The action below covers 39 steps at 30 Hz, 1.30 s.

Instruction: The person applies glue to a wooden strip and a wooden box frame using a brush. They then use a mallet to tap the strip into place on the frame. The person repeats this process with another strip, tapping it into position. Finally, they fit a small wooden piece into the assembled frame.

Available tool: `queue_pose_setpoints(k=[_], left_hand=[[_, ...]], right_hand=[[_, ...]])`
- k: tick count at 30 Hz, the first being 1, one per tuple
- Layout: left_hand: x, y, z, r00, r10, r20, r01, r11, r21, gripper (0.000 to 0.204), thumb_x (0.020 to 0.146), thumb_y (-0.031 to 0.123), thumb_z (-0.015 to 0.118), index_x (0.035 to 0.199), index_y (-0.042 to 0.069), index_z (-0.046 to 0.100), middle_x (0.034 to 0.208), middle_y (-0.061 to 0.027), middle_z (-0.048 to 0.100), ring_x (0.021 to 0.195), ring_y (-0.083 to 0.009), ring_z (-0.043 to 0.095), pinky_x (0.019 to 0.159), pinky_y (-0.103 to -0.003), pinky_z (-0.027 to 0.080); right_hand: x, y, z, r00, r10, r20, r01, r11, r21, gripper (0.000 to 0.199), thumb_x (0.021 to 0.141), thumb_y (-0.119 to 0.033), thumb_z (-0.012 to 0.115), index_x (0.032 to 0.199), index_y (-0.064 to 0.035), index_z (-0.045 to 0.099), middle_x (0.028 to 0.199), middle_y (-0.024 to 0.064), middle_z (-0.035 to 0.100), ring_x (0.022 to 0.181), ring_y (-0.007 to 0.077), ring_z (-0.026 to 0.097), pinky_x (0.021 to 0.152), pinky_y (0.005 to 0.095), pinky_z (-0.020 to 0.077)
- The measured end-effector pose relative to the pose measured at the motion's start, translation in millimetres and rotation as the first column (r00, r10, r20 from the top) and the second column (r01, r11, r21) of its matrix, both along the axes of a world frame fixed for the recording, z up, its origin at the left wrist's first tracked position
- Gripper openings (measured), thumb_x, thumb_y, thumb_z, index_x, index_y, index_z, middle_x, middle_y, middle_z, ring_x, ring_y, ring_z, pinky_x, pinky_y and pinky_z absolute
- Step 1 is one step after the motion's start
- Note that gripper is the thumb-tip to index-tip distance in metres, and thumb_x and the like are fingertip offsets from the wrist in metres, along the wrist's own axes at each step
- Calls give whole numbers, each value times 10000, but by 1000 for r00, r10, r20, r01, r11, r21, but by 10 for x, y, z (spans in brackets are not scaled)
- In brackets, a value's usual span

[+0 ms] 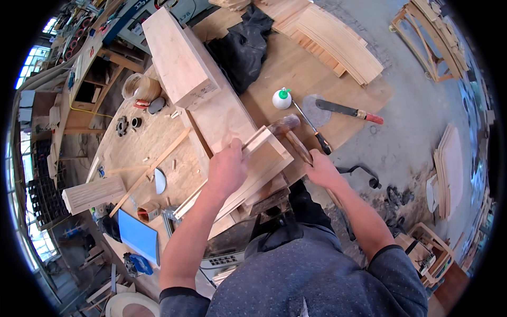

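Observation:
My right hand is wrapped round the wooden handle of a hammer. The hammer's metal head is at the far corner of a pale wooden frame; whether it touches the wood I cannot tell. This frame has raised strips along its edges and lies slantwise in front of me. My left hand is closed on the frame's left strip, its fingertips partly hidden. Just beyond the frame lies a wide plank, with a large squared wooden block on it.
A white bottle with a green cap, a screwdriver and a red-ended, knife-like blade tool lie to the right. Stacked boards and a black cloth are farther back. A blue panel stands at left.

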<state>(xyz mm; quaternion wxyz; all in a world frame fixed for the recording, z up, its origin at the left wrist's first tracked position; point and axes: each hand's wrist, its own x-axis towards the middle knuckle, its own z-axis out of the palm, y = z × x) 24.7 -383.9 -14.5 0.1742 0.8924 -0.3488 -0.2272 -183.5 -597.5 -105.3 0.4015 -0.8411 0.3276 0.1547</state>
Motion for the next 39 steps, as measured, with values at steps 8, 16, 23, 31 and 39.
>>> queue_pose_setpoints(k=[8, 16, 23, 31, 39], left_hand=[[-114, -2, 4, 993, -113, 22, 114, 993, -15, 300, 866, 167, 740, 991, -12, 535, 909, -265, 710, 855, -460, 701, 786, -531, 550], [-69, -81, -27, 994, -108, 2, 108, 994, 27, 322, 859, 198, 761, 1007, -14, 569, 878, -255, 716, 849, -452, 704, 780, -515, 556], [-41, -114, -36, 999, -36, 21, 36, 999, -6, 339, 832, 207, 830, 950, -16, 604, 790, -236, 694, 791, -434, 699, 711, -475, 549], [107, -265, -50, 995, 100, 0, -100, 995, 26, 390, 805, 255, 833, 938, -48, 627, 830, -267, 701, 820, -432, 703, 754, -474, 547], [108, -381, 72, 962, 270, -49, -266, 961, 79, 409, 836, 284, 802, 1013, -49, 646, 909, -277, 721, 907, -439, 715, 828, -484, 554]], right_hand=[[-409, 50, 594, 901, -422, -99, 388, 685, 616, 311, 1016, -215, 612, 1293, -75, 594, 769, 1, 555, 582, 87, 522, 523, 287, 464], [-477, -12, 706, 922, -380, 76, 249, 730, 636, 428, 1024, -173, 599, 1442, -95, 548, 757, -39, 504, 541, 56, 459, 494, 245, 415], [-481, -129, 784, 906, -420, 55, 281, 692, 665, 414, 1003, -206, 614, 1399, -88, 598, 733, -49, 503, 558, 55, 488, 498, 259, 432], [-253, -632, -46, 900, -367, 237, 323, 924, 205, 524, 947, -235, 651, 1422, -35, 552, 920, 176, 714, 778, 353, 674, 778, 467, 551], [206, -872, -151, 965, -65, 256, 179, 872, -455, 648, 928, -284, 712, 1447, 45, 509, 1325, 309, 597, 1234, 435, 585, 1065, 485, 467]])
